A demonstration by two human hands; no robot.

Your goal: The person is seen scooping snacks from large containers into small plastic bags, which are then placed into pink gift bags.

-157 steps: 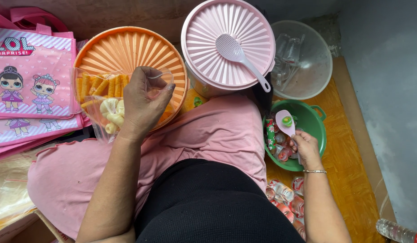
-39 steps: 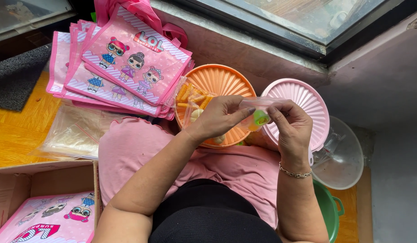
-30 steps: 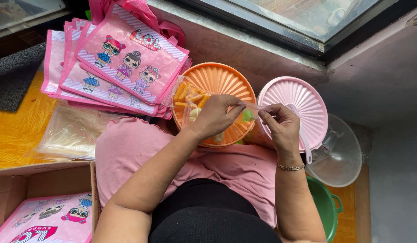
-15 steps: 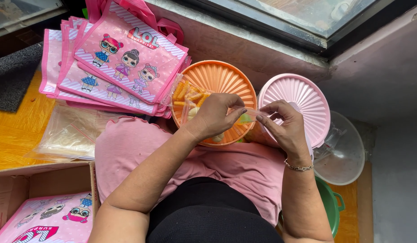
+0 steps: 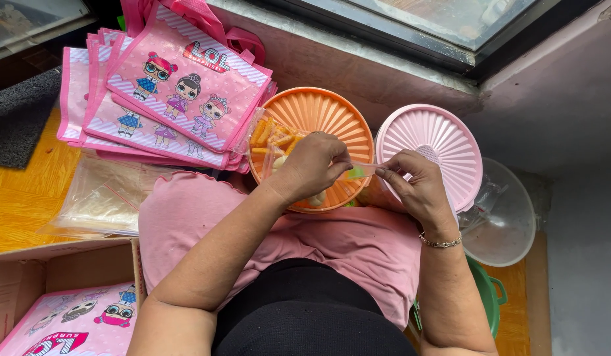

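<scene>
While both forearms reached forward over the lap, the left hand (image 5: pixel 313 165) and right hand (image 5: pixel 411 184) pinched a clear snack bag (image 5: pixel 279 142) above the orange lid (image 5: pixel 322 115); the pink lid (image 5: pixel 444 138) lay right. Pink cartoon-doll bags (image 5: pixel 167 99) were stacked far left.

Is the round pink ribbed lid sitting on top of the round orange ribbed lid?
No, the round pink ribbed lid sits beside the round orange ribbed lid, to its right, not on it.

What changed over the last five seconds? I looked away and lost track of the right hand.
The right hand left the green bowl at the person's side and came up to meet the left hand; both now pinch the clear snack bag over the orange lid. The small spoon it held is no longer visible. The pink lid and the stack of pink bags stayed put.
</scene>
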